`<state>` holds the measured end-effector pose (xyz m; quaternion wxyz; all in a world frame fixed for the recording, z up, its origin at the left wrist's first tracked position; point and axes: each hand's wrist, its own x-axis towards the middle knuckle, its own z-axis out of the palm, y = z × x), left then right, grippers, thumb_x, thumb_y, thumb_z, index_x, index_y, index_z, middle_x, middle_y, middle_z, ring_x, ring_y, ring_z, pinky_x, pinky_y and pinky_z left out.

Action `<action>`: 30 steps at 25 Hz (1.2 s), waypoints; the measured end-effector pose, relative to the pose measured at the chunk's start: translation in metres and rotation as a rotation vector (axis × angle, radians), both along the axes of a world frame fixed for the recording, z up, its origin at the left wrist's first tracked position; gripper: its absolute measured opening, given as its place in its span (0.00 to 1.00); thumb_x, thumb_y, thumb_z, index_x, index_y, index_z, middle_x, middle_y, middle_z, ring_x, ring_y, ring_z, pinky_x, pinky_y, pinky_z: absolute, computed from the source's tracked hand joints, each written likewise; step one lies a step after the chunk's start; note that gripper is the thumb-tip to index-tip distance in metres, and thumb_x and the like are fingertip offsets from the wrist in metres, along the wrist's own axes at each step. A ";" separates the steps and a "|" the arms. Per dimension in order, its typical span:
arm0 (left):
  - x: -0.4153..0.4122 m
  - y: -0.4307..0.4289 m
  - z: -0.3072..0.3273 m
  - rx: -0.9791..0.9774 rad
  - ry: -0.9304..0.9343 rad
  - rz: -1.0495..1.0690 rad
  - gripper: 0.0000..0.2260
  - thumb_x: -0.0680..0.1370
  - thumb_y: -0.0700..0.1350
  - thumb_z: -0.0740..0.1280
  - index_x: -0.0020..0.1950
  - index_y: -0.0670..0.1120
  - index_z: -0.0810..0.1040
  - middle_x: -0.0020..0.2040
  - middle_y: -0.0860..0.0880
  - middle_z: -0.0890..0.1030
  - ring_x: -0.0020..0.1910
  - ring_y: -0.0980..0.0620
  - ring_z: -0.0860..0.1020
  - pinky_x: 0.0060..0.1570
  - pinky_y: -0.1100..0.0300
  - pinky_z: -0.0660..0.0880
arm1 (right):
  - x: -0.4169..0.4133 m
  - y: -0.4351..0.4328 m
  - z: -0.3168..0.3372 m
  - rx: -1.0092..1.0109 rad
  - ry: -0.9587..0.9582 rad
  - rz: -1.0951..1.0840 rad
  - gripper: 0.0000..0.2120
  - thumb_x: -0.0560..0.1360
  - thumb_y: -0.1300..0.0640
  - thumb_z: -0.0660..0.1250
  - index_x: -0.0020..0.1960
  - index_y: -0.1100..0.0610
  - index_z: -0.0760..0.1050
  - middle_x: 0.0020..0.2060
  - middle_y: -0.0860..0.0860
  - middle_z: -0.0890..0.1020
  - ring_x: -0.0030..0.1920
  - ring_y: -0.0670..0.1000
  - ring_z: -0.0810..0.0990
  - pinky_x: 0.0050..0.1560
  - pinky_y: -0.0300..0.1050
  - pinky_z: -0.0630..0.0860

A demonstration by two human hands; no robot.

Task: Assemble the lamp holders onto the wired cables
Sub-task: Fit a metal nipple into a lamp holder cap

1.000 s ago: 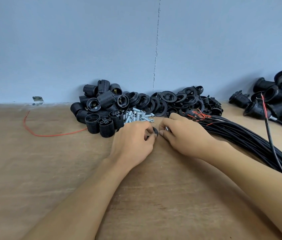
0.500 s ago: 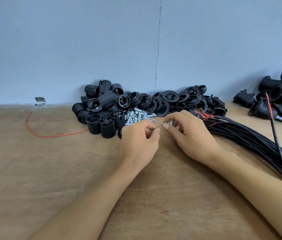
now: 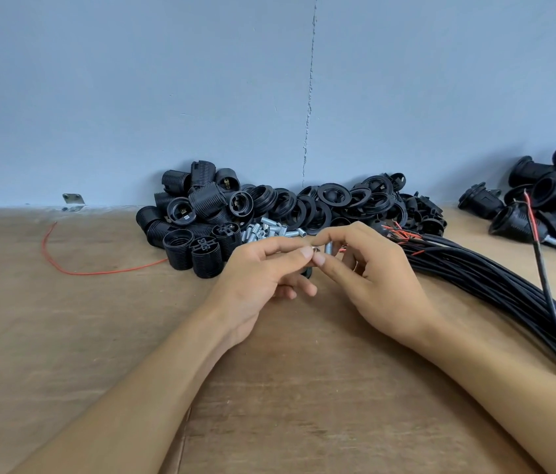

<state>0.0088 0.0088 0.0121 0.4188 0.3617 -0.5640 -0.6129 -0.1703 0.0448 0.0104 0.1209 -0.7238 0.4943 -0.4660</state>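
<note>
The right hand (image 3: 382,282) pinches a short threaded metal tube (image 3: 328,248) between thumb and forefinger, holding it level just above the table (image 3: 64,336). The left hand (image 3: 259,275) meets it fingertip to fingertip. Its thumb and forefinger close at the tube's near end, and its lower fingers curl around a small black part (image 3: 307,272). Only an edge of that part shows beneath them, so I can't tell what piece it is. Both forearms reach in from the near edge.

Just behind the hands lies a scatter of loose metal tubes (image 3: 269,230) of the same kind. To their left is a heap of black ribbed lamp holders (image 3: 198,230), some standing upright and some on their sides. To their right is a heap of flat black rings (image 3: 348,201) against the blue wall (image 3: 133,97).

The bundle of black cables (image 3: 481,275) runs from beside the right hand off to the near right. Its bared ends, red among them (image 3: 403,234), lie just behind that hand's knuckles.

Further right, well apart, sits a cluster of bigger black holders with cables on them (image 3: 543,206). One cable from that cluster crosses over the bundle.

Out to the left a single red wire (image 3: 99,271) curls across the table toward the ribbed heap. A small metal bracket (image 3: 73,201) sits where the table meets the wall.
</note>
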 end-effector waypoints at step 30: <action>-0.001 0.001 -0.005 -0.005 0.075 0.062 0.08 0.77 0.42 0.73 0.56 0.46 0.83 0.45 0.44 0.88 0.39 0.48 0.86 0.34 0.65 0.78 | -0.002 0.003 -0.003 0.098 -0.169 -0.019 0.07 0.76 0.57 0.74 0.52 0.48 0.84 0.24 0.40 0.73 0.28 0.43 0.68 0.34 0.32 0.65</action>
